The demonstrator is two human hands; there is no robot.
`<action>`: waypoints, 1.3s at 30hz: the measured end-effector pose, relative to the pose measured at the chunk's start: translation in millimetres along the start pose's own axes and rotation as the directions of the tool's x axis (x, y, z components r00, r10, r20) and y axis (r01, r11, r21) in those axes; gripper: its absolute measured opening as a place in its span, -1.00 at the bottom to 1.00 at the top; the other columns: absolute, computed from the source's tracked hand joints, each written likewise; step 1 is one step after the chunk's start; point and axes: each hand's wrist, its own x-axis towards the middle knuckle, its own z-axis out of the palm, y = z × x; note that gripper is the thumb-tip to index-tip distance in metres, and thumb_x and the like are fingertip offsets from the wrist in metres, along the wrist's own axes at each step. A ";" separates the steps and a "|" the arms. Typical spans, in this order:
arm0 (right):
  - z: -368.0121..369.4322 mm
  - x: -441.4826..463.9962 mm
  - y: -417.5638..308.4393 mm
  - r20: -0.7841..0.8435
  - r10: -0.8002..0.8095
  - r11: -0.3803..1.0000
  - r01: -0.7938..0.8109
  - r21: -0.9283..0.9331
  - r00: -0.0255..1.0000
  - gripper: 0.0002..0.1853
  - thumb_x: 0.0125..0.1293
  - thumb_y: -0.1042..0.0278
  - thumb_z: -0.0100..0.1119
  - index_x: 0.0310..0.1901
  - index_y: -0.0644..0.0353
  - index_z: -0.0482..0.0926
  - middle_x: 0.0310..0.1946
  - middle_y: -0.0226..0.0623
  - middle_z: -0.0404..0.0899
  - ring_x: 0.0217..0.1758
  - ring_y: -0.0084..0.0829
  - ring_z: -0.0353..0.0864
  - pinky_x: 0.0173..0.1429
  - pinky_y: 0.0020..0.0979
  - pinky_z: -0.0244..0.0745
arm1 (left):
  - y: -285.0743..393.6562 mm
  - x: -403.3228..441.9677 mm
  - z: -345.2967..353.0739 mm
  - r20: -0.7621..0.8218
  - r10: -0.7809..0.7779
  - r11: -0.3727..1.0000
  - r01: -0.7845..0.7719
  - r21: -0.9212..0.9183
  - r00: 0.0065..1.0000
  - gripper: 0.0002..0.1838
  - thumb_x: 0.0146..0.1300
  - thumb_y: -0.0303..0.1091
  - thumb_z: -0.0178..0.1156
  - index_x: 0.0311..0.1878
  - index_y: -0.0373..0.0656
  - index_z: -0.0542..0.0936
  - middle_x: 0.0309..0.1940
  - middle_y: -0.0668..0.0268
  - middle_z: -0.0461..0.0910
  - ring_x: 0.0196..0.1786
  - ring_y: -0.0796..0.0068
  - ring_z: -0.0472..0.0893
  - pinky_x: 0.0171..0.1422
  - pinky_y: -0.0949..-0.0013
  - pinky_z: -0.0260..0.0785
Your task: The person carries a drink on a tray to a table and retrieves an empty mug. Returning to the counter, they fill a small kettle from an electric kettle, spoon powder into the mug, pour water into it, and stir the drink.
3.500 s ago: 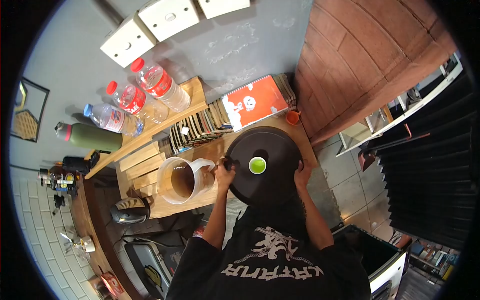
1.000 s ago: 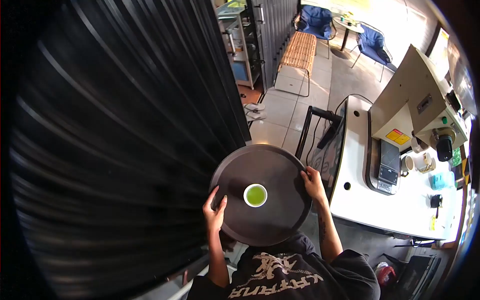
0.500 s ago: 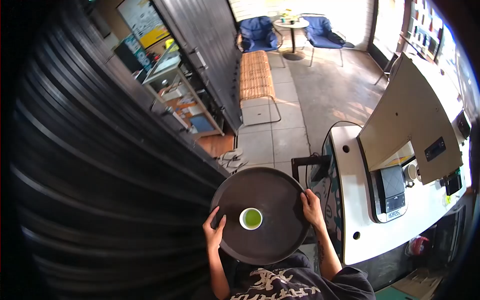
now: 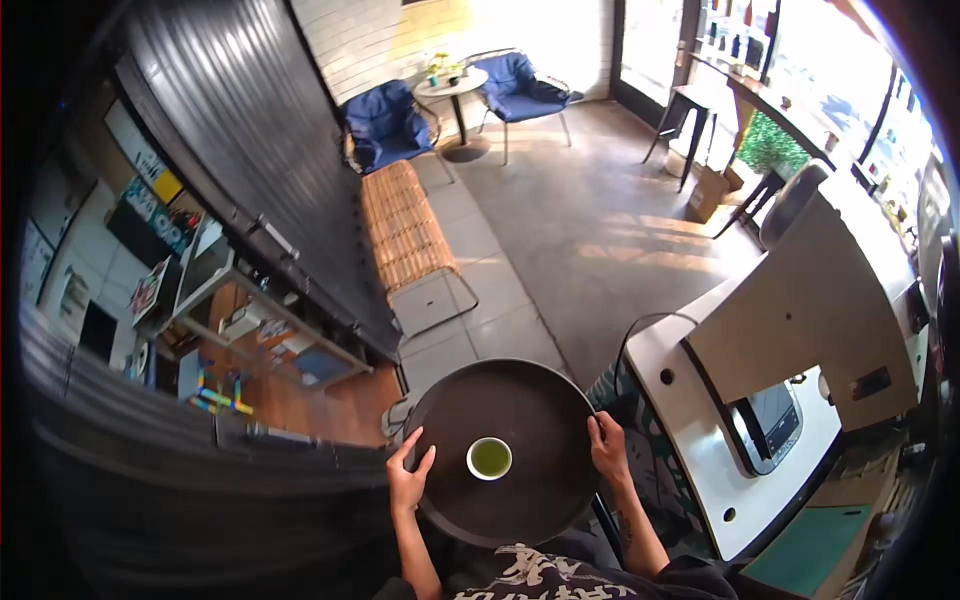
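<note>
A round dark brown tray (image 4: 540, 420) is held level in front of my body. My left hand (image 4: 408, 480) grips its left rim, with the thumb over the top edge. On the right rim my right hand (image 4: 608, 450) is closed, fingers largely beneath the tray. Near the tray's middle stands a small white cup (image 4: 489, 459) of green liquid, touched by neither hand.
A white counter (image 4: 690, 440) with a beige machine (image 4: 800, 310) is at the right. Ahead are a woven bench (image 4: 408, 225), two blue chairs and a round table (image 4: 450, 86). Dark corrugated panels (image 4: 240, 120) and a doorway with a shelf unit (image 4: 270, 310) lie left.
The view has turned from the shelf and bottles, past the dark panels, toward the seating area. Both hands still hold the tray, with the cup on it. More of the floor and doorway shows.
</note>
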 end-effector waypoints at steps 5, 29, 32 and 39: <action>29.5 57.2 -22.7 -0.188 0.015 1.000 -0.016 -0.005 0.982 -0.70 0.51 0.36 0.05 -0.40 0.29 0.33 -0.59 -0.53 0.11 -0.49 -0.72 0.09 -0.45 -0.48 0.04 | 8.8 127.9 6.0 0.195 0.148 0.983 -0.166 0.078 0.970 -0.53 0.20 -0.42 0.38 0.20 -0.25 0.60 0.07 0.13 0.66 0.14 0.39 0.59 0.34 0.30 0.34; 84.7 401.0 -69.0 -0.397 0.069 0.997 -0.051 0.057 0.915 -0.71 0.49 0.34 0.09 -0.40 0.32 0.42 -0.60 -0.57 0.16 -0.50 -0.72 0.10 -0.47 -0.48 0.02 | 79.4 522.2 124.4 0.404 0.213 0.973 -0.229 -0.010 0.890 -0.55 0.24 -0.36 0.36 0.19 -0.29 0.59 0.11 0.15 0.64 0.23 0.39 0.54 0.42 0.29 0.25; 83.7 444.7 -68.7 -0.413 0.052 0.999 -0.041 0.034 0.909 -0.71 0.49 0.33 0.10 -0.40 0.31 0.42 -0.60 -0.57 0.17 -0.50 -0.72 0.09 -0.47 -0.48 0.00 | 89.4 561.6 143.3 0.408 0.199 0.980 -0.194 -0.053 0.891 -0.55 0.25 -0.36 0.36 0.19 -0.29 0.59 0.11 0.15 0.65 0.23 0.38 0.55 0.42 0.29 0.25; 65.3 525.6 -68.6 -0.458 0.090 0.996 -0.080 0.041 0.884 -0.72 0.49 0.34 0.10 -0.38 0.33 0.42 -0.58 -0.55 0.19 -0.49 -0.70 0.12 -0.45 -0.48 0.04 | 111.8 644.3 207.8 0.472 0.211 0.975 -0.216 -0.045 0.856 -0.57 0.28 -0.34 0.33 0.18 -0.31 0.59 0.10 0.13 0.65 0.22 0.37 0.55 0.42 0.28 0.25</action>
